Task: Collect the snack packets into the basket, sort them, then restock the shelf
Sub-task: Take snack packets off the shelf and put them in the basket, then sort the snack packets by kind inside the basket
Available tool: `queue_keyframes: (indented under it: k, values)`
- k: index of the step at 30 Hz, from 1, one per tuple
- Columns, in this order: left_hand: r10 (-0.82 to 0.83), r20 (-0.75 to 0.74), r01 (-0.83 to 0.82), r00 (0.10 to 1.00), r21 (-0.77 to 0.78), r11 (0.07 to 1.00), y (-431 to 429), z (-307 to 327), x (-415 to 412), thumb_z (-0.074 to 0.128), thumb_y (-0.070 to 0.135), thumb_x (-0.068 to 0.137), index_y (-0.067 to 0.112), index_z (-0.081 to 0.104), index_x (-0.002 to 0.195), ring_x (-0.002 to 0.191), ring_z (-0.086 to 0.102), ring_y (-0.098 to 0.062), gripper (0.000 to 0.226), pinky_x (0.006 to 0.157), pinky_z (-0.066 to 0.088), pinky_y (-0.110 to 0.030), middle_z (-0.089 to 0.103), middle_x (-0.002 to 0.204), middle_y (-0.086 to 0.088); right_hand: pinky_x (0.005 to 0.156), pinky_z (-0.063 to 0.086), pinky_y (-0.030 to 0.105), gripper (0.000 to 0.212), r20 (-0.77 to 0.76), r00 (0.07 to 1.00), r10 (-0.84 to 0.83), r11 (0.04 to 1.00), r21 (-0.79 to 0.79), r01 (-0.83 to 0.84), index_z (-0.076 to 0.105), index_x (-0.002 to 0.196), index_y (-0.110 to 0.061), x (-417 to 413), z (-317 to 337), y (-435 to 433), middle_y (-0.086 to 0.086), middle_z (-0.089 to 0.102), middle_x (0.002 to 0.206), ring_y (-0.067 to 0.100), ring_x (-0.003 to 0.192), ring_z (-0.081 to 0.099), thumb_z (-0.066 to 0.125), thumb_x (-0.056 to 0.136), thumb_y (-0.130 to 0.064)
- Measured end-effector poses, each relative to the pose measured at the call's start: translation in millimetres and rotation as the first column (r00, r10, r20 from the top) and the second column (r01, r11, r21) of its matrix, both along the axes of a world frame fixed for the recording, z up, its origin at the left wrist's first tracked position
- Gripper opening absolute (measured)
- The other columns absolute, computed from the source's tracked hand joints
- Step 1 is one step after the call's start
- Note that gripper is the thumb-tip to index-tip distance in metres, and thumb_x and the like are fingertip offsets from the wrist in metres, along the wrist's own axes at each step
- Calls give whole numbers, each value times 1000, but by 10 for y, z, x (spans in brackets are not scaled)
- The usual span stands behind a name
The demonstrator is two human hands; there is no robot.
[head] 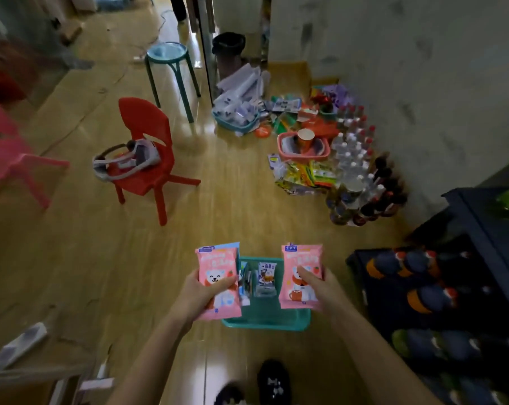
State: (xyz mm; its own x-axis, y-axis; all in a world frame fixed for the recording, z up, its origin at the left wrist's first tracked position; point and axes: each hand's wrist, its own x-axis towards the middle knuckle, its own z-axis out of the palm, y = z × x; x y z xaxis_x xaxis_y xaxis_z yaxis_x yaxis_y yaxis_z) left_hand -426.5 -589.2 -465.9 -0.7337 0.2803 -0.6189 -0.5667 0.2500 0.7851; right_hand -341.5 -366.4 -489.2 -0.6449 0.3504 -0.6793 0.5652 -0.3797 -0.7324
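Observation:
My left hand (202, 293) grips a pink snack packet (216, 267) with a white bear on it; a blue-edged packet shows behind it. My right hand (320, 283) holds a second pink packet (300, 276), thumb across its front. Both packets are upright above a teal basket (271, 321) on the floor between my hands. Inside the basket stand several small blue and clear packets (265, 277). A dark shelf (464, 258) with rows of round snack packs stands at the right.
A red chair (148, 159) with a headset on it stands to the left, a teal stool (168, 68) behind it. Along the far right wall lie a pink basket (282, 150), yellow-green packets (306, 176), another teal basket (235, 119) and several bottles (355, 159).

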Motion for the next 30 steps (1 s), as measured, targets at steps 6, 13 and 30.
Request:
queue_keyframes:
  k: [6,13,30]
  values:
    - [-57,35,58,998,-37,998,122,-1458,-566,73,10,76,10,59,97,65,72,-19,26,57,57,-28,75,82,-5,61,57,25,39,43,999,-34,999,-2,34,50,124,-7,-481,-1466,39,8,66,107,19,83,65,61,88,-16]
    - [-99,51,100,994,-25,995,223,-3373,-925,72,8,76,10,55,105,64,72,-18,34,52,55,-24,75,80,-5,70,56,36,40,77,993,-95,995,14,94,51,122,-9,-645,-3497,159,11,67,108,26,88,67,62,86,-22]
    - [-199,-91,205,976,60,977,804,-5562,-919,77,26,68,20,50,111,79,72,-22,51,74,58,-43,71,97,-6,54,54,26,28,242,958,-155,956,280,84,49,110,7,-480,-6200,837,20,62,99,21,64,65,60,85,2]
